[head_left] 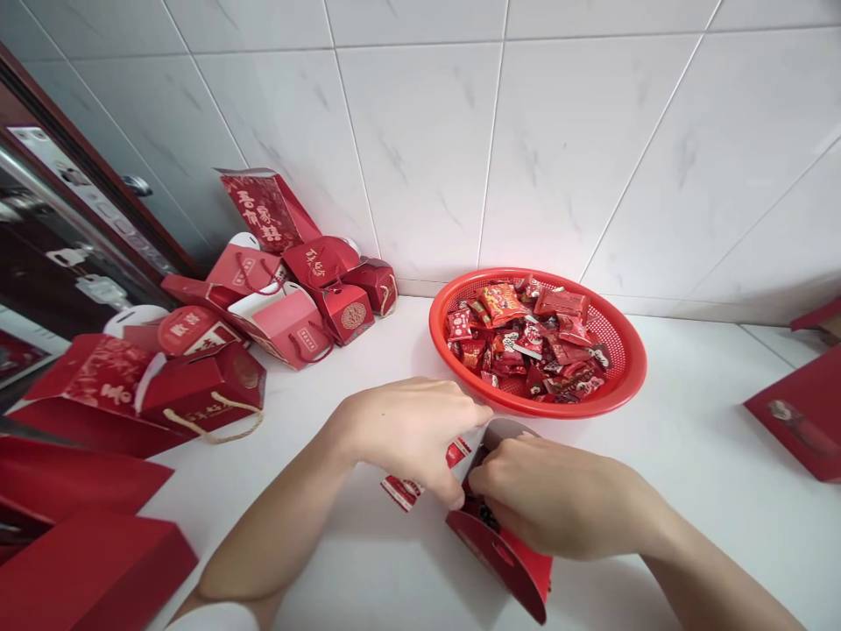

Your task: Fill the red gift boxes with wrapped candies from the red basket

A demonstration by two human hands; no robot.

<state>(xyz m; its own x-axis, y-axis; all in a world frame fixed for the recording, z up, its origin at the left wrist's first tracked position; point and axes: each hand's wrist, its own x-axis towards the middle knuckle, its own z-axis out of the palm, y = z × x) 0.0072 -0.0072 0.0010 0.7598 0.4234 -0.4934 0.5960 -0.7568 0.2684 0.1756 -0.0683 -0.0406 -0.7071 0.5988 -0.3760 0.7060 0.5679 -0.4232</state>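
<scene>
An open red box [503, 556] stands on the white table, its flaps spread apart. My left hand [411, 429] is bent over the box's left side, thumb and fingers curved around its pale inner flap [471, 443]. Beneath that hand a red and white wrapped packet [402, 492] sticks out. My right hand [558, 491] reaches into the box opening with its fingers curled; whatever they hold is hidden. Some dark wrapped pieces show inside the box, below the fingers. Just behind both hands sits a red plastic basket [631, 359] of red-wrapped sweets [565, 350].
Several red gift boxes [289, 324] are heaped at the back left, some with rope handles. More red boxes [98, 570] lie at the near left. Another red box [802, 412] is at the right edge. A tiled wall [420, 158] rises behind the white table [689, 394].
</scene>
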